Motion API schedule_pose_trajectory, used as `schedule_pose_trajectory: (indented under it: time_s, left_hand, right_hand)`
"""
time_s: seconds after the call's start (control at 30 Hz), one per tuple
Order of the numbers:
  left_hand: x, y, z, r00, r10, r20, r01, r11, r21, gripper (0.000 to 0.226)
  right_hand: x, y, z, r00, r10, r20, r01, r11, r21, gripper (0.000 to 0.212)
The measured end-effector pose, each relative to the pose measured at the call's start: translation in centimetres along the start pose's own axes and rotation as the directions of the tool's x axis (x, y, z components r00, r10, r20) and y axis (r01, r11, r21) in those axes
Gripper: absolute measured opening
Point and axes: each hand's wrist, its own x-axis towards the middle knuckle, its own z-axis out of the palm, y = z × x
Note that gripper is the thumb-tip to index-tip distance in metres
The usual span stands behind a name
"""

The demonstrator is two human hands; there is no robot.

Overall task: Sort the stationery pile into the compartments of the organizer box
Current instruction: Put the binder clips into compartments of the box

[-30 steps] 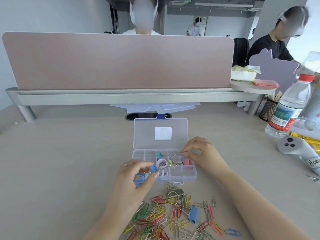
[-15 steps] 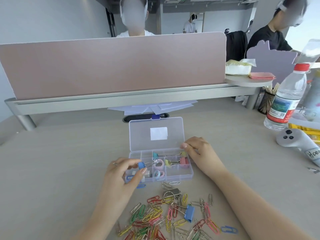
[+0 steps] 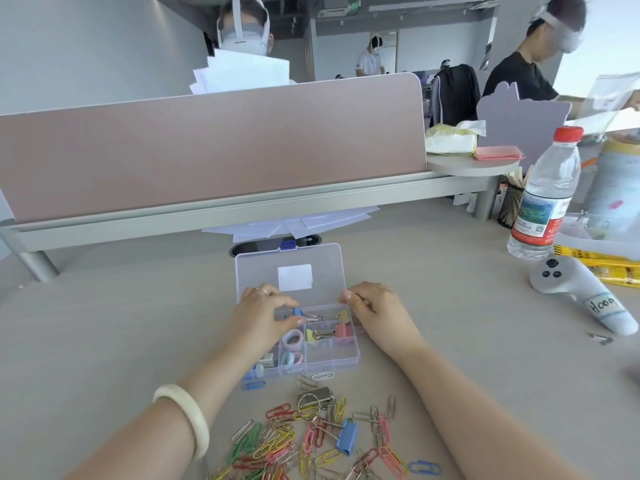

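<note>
A: While the pile (image 3: 304,441) at the bottom centre of the frame looks that big, how far along is the sorting?

B: Early, I'd judge. A few binder clips (image 3: 343,323) and pastel rings (image 3: 292,339) sit in compartments of the organizer box (image 3: 355,356) at mid-frame. It is clear plastic with its lid open. Most paper clips and a loose blue binder clip (image 3: 346,436) wait outside.

A: And the hands?

B: The left hand (image 3: 266,317) pinches a small blue clip (image 3: 297,311) over the box's upper-left compartment. The right hand (image 3: 377,313) lies at the right rim, fingers curled — whether they grip it I cannot tell.
</note>
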Motion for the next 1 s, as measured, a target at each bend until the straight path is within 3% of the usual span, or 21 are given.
schedule_pose_trajectory:
  time_s: [0.23, 0.4, 0.5, 0.57, 0.63, 0.7, 0.73, 1.0]
  left_hand:
    - [0.0, -0.1, -0.3, 0.998, -0.027, 0.053, 0.025, 0.999, 0.034, 0.037]
    - [-2.0, -0.5, -1.8, 0.998, -0.027, -0.059, 0.025, 0.999, -0.035, 0.03]
    - [-4.5, -1.5, -2.3, 0.992, -0.006, -0.13, -0.003, 0.998, -0.068, 0.024]
    - [-6.0, -2.3, -2.3, 0.989, 0.013, -0.145, -0.025, 0.996, -0.082, 0.023]
    - [-7.2, -3.0, -2.2, 0.988, 0.016, -0.156, -0.029, 0.996, -0.079, 0.023]
    - [-8.1, -3.4, -2.1, 0.986, 0.011, -0.165, -0.026, 0.996, -0.084, 0.022]
    - [-8.3, -3.5, -2.1, 0.985, 0.011, -0.169, -0.027, 0.996, -0.089, 0.022]
    - [-9.3, -3.4, -2.3, 0.98, 0.022, -0.198, -0.051, 0.989, -0.142, 0.02]
  right_hand:
    - [-0.2, -0.2, -0.2, 1.0, -0.002, 0.003, 0.002, 1.0, 0.017, 0.026]
    - [-0.5, -1.4, -1.2, 0.999, 0.027, 0.019, -0.027, 0.999, 0.033, 0.015]
    - [-0.6, -4.1, -3.3, 0.981, -0.03, 0.193, 0.033, 0.999, -0.01, 0.006]
    - [-1.5, -6.7, -4.4, 0.901, 0.017, 0.434, 0.046, 0.99, -0.134, 0.007]
    - [-3.3, -8.7, -4.6, 0.759, 0.144, 0.635, 0.077, 0.948, -0.308, 0.019]
    - [-5.3, -9.8, -4.3, 0.654, 0.262, 0.709, 0.128, 0.886, -0.446, 0.037]
    - [-6.1, -10.1, -4.1, 0.638, 0.286, 0.715, 0.143, 0.868, -0.475, 0.042]
    - [-8.4, -9.7, -3.4, 0.737, 0.235, 0.633, 0.097, 0.891, -0.444, 0.035]
